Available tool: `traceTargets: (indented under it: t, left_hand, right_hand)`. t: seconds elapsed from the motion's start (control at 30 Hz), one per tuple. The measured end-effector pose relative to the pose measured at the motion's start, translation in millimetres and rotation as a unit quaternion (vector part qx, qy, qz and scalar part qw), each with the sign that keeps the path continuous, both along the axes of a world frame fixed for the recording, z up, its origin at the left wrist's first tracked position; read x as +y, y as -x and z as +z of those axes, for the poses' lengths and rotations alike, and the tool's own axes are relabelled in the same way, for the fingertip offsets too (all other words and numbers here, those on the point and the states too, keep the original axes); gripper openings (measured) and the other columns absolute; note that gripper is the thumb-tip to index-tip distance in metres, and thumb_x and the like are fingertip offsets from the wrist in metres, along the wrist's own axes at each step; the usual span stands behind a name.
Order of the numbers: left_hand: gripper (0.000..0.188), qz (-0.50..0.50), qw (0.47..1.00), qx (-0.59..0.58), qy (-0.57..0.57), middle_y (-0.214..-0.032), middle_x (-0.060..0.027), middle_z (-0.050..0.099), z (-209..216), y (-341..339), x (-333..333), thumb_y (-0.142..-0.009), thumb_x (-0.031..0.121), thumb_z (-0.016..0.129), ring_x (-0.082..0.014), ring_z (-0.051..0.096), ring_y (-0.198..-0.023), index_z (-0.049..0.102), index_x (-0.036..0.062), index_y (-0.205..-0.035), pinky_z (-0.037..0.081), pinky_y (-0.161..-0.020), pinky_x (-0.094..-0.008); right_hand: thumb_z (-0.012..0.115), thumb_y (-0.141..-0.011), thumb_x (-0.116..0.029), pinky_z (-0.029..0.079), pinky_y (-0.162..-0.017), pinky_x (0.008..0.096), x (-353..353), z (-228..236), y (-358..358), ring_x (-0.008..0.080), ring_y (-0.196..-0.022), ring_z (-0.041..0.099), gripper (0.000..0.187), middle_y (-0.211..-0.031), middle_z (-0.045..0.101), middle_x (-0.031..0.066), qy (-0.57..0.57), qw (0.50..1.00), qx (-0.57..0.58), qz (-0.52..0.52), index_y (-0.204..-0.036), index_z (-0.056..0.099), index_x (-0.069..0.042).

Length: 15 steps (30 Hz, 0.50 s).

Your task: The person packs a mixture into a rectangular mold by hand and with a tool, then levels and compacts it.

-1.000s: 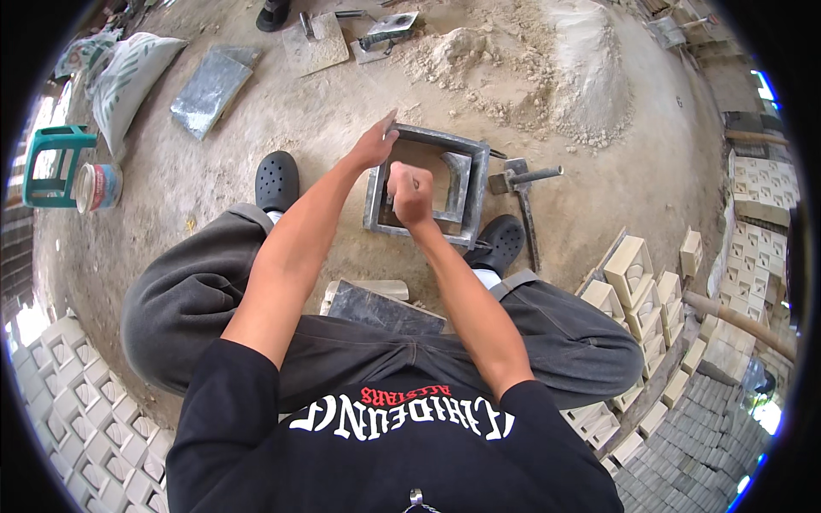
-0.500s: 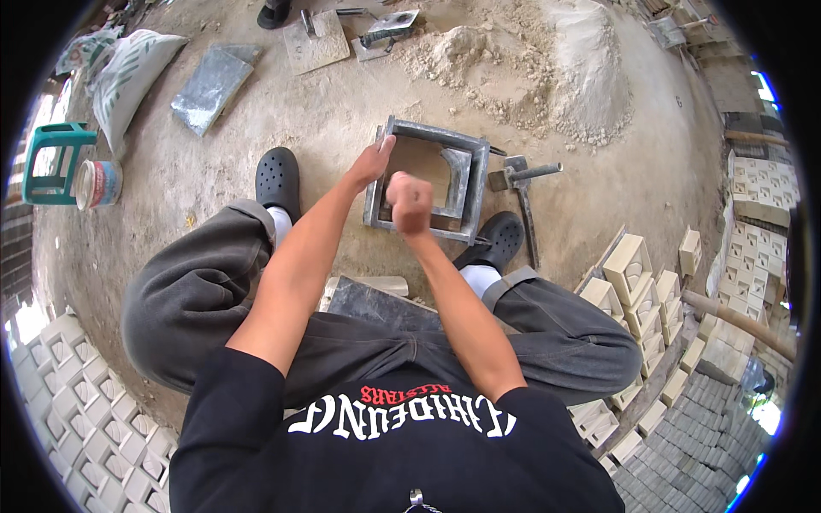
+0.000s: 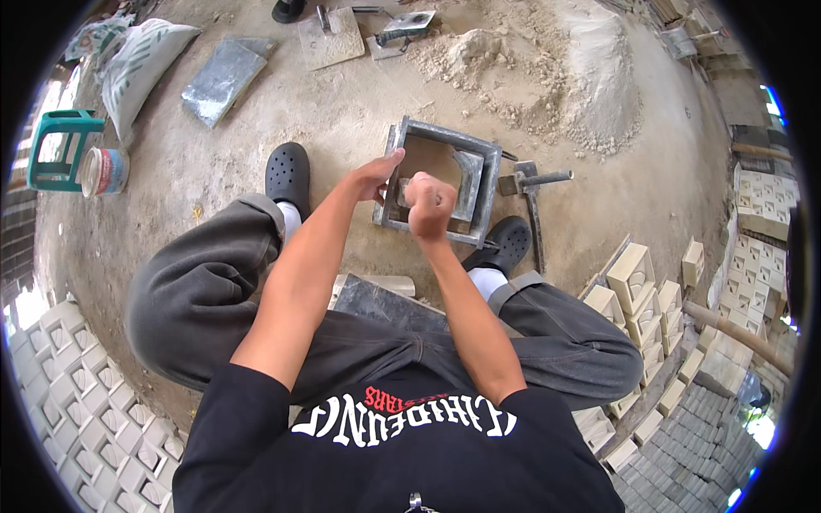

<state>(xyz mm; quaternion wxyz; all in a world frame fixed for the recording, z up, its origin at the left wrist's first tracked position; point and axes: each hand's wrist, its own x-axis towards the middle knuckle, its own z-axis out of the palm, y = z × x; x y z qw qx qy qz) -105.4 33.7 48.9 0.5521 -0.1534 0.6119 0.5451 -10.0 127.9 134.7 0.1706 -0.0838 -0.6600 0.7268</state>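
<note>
A square grey metal mould (image 3: 489,162) lies on the sandy ground between my feet, with sand-coloured fill inside. My left hand (image 3: 375,177) grips the mould's left wall, thumb stretched along the rim. My right hand (image 3: 428,203) is a closed fist over the mould's near edge, right beside the left hand. A small grey piece shows between the two hands, and I cannot tell whether the fist holds it. I sit with knees apart, black clogs on either side of the mould.
A metal tamper (image 3: 534,182) lies right of the mould. A sand pile (image 3: 564,77) rises beyond, with a trowel (image 3: 407,26), a grey slab (image 3: 222,73) and a sack (image 3: 141,56). A green stool (image 3: 56,145) and can (image 3: 103,171) stand left. Cast blocks (image 3: 637,274) are stacked right.
My left hand has slid from the mould's far left corner back along its left wall toward me. The right fist has stayed over the near edge.
</note>
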Motion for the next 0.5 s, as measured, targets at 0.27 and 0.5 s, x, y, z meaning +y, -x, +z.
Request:
traceTargets:
  t: [0.27,0.5]
  left_hand:
    - [0.063,-0.008,0.999,0.034,0.017,-0.106,-0.0117,0.055,-4,-2,-6,-0.095,0.059,0.033,-0.0242,0.054,-0.086,0.046,0.0055,-0.124,0.049,-0.08,-0.0521]
    - [0.066,-0.022,0.998,0.052,0.032,-0.116,-0.0107,0.052,-2,-8,-8,-0.092,0.064,0.035,-0.0283,0.052,-0.1,0.042,0.0121,-0.132,0.047,-0.083,-0.0557]
  right_hand:
    - [0.047,-0.091,-0.016,0.023,-0.045,0.028,-12,20,-2,0.0055,-0.047,0.033,0.042,-0.049,0.039,-0.0029,0.04,0.998,-0.052,-0.01,-0.052,0.039,-0.003]
    - [0.046,-0.091,-0.014,0.024,-0.044,0.0279,-1,14,-6,0.0066,-0.045,0.032,0.041,-0.05,0.04,-0.0017,0.08,0.995,-0.066,0.016,-0.052,0.04,-0.003]
